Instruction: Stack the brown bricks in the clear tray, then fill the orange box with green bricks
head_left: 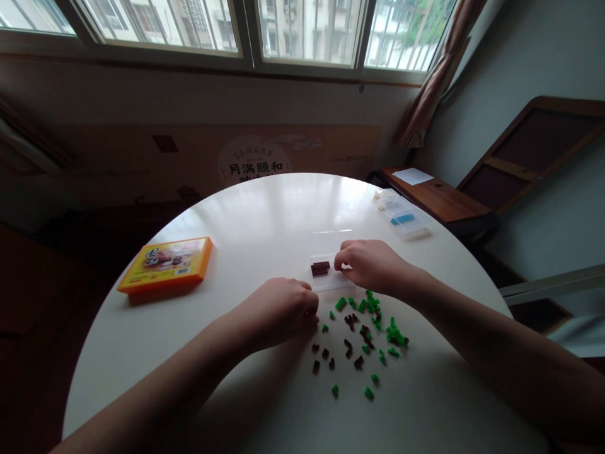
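A clear plastic case (331,241) lies opened on the white table, with a dark brown studded block piece (320,268) inside its left part. Over the right side of the case, my right hand (362,263) is closed in a pinch; whatever may be between its fingertips is too small to make out. My left hand (290,308) is curled closed just above the table, left of the loose bricks, its fingertips mostly hidden. Small green bricks (396,334) and small brown bricks (351,321) are scattered in front of the case, between my forearms.
An orange-yellow box (165,265) lies at the table's left. A second clear case (406,217) with a blue piece (402,219) sits at the back right. Beyond the round table's (246,221) right edge stands a wooden desk (435,197) with a paper sheet.
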The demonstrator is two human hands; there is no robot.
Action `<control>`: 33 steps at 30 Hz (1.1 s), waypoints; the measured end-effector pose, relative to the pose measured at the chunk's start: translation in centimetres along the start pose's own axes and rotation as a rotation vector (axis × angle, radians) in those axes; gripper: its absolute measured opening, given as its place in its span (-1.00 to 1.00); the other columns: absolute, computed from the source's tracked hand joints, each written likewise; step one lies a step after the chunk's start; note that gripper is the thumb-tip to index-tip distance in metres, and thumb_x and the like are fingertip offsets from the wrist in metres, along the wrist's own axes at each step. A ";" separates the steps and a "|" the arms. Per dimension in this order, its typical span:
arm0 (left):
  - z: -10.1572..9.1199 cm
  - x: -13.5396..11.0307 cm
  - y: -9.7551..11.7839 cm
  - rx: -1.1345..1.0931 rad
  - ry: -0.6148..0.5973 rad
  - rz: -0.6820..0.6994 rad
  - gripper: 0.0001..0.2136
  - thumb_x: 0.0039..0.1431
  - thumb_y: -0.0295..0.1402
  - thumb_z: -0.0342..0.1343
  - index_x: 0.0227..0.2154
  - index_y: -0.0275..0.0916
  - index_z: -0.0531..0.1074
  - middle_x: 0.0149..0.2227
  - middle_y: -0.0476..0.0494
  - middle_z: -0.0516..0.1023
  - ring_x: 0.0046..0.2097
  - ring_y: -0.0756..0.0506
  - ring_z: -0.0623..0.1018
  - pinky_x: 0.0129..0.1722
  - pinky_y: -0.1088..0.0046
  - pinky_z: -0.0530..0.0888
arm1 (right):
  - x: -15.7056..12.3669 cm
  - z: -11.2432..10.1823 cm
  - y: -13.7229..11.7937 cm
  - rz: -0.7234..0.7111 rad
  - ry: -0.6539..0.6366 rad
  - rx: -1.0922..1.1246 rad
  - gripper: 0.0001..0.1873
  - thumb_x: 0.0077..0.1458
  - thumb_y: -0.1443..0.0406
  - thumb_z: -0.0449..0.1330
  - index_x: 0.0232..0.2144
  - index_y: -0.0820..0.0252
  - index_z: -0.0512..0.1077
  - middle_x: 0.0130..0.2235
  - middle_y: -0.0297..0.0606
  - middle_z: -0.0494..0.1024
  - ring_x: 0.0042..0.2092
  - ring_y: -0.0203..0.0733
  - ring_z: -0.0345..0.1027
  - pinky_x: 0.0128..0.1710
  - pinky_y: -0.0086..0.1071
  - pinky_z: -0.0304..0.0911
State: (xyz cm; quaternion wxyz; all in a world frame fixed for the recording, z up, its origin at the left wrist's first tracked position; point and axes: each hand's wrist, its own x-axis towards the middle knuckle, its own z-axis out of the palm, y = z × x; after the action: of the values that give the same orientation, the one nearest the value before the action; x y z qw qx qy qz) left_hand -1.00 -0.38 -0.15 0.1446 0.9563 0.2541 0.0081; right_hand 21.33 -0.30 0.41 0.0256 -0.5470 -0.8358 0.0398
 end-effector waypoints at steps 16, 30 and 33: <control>-0.1 0.0 -0.6 -0.084 -0.037 -0.034 -0.87 0.05 -0.42 0.16 -0.58 -0.23 0.43 -0.47 0.00 0.51 -0.49 0.04 0.39 -0.49 0.53 0.26 | -0.6 1.1 0.5 0.065 0.074 0.073 -0.84 0.09 0.29 0.21 -0.38 0.03 0.62 -0.28 -0.31 0.60 -0.30 -0.20 0.43 -0.41 -0.38 0.11; 0.2 0.0 -0.6 -0.066 -0.003 -0.014 -0.88 0.05 -0.42 0.15 -0.58 -0.25 0.45 -0.47 -0.02 0.52 -0.51 0.05 0.38 -0.51 0.53 0.25 | -0.5 1.9 -0.2 0.009 0.191 0.080 -0.77 0.13 0.34 0.16 -0.31 0.01 0.62 -0.29 -0.33 0.58 -0.31 -0.25 0.40 -0.42 -0.39 0.09; 0.2 0.0 -0.6 -0.063 -0.019 -0.027 -0.87 0.05 -0.41 0.16 -0.58 -0.24 0.45 -0.47 -0.01 0.52 -0.50 0.05 0.38 -0.51 0.53 0.25 | -0.7 1.7 -0.3 0.011 0.192 0.081 -0.75 0.13 0.35 0.15 -0.28 -0.01 0.62 -0.29 -0.34 0.58 -0.31 -0.26 0.39 -0.42 -0.39 0.09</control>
State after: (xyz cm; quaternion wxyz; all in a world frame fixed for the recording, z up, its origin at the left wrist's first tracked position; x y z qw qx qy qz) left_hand -1.23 0.07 -0.48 0.1770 0.9477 0.2654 0.0051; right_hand 21.24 -1.15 -1.29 0.1276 -0.5515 -0.8241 0.0209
